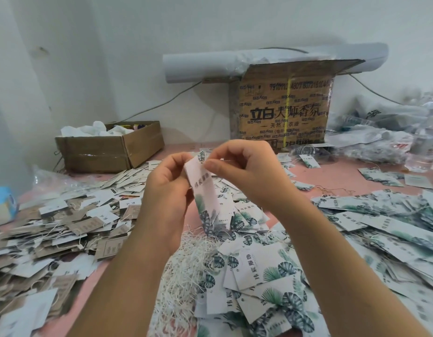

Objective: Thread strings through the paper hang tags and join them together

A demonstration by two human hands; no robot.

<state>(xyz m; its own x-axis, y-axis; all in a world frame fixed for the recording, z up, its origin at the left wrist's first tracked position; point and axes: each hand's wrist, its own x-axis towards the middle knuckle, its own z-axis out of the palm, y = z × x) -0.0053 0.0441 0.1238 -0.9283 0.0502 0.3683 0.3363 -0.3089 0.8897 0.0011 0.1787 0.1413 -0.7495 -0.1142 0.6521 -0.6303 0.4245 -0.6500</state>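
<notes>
My left hand (165, 190) grips a long white hang tag (205, 198) printed with green leaves, held upright above the table. My right hand (242, 171) pinches at the tag's top end, thumb and fingers curled close together; whatever thin thing sits between them is too fine to make out. Below my hands lies a tangled bundle of cream strings (186, 263). Leaf-print tags (261, 268) lie heaped in front of me and spread to the right (380, 227).
A heap of brown and white tags with strings (60, 229) covers the left of the pink table (332, 178). A small open carton (111, 149) stands at the back left, a tall printed carton (283, 110) behind centre, plastic bags (380, 135) at the back right.
</notes>
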